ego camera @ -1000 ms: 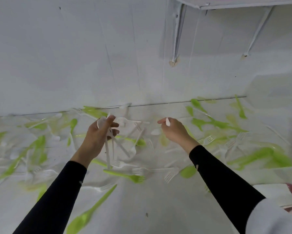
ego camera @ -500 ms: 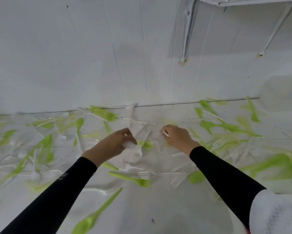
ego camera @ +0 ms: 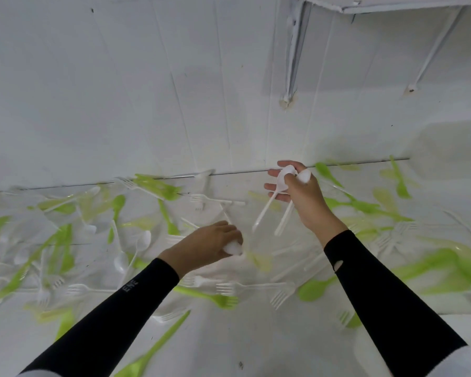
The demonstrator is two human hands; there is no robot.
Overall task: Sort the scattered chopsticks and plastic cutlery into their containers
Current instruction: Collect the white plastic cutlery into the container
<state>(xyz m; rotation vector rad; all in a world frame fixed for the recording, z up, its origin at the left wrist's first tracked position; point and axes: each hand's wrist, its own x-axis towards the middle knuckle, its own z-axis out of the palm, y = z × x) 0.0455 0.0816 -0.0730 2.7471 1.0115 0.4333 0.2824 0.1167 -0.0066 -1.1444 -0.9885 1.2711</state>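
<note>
White and green plastic cutlery lies scattered over the white table (ego camera: 228, 344). My right hand (ego camera: 299, 194) is raised above the table and holds two white spoons (ego camera: 267, 208) by their bowls, handles hanging down to the left. My left hand (ego camera: 204, 246) is low on the table, its fingers curled round the bowl of a white spoon (ego camera: 233, 247). A green fork (ego camera: 215, 296) and several white forks (ego camera: 228, 288) lie just in front of my left forearm. No container is in view.
A white wall (ego camera: 120, 91) rises right behind the table's far edge. A shelf bracket (ego camera: 291, 55) is fixed to the wall at upper right. A green knife (ego camera: 158, 346) lies near the front edge. Green spoons (ego camera: 314, 289) spread to the right.
My right hand has risen from the table with two white spoons. My left hand has come down to the table from its raised pose and moved right, gripping a white spoon bowl.
</note>
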